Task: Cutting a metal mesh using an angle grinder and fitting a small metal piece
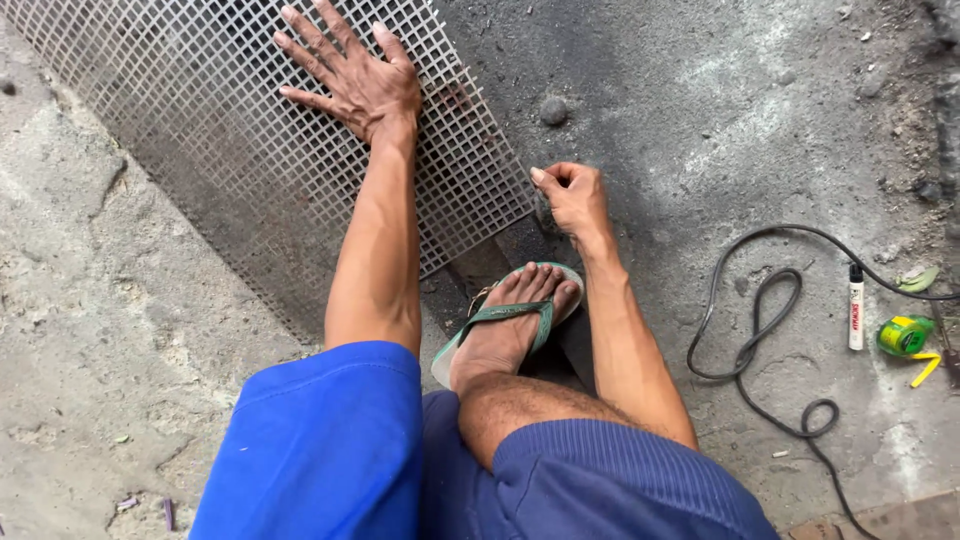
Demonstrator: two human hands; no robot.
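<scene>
Wire mesh sheet [230,130]: dull grey metal, regular grid of small square openings; concrete floor [90,300] beneath is pale grey at left, sooty dark grey to black at centre and right. Shorts [330,450]: bright blue on the left leg, finely ribbed darker blue on the right; flip-flop [520,312]: green straps and a pale green sole. Cable [760,330] is black, lighter [856,308] white with a red printed band and black top, tape measure [903,335] green with a yellow tape end.
</scene>
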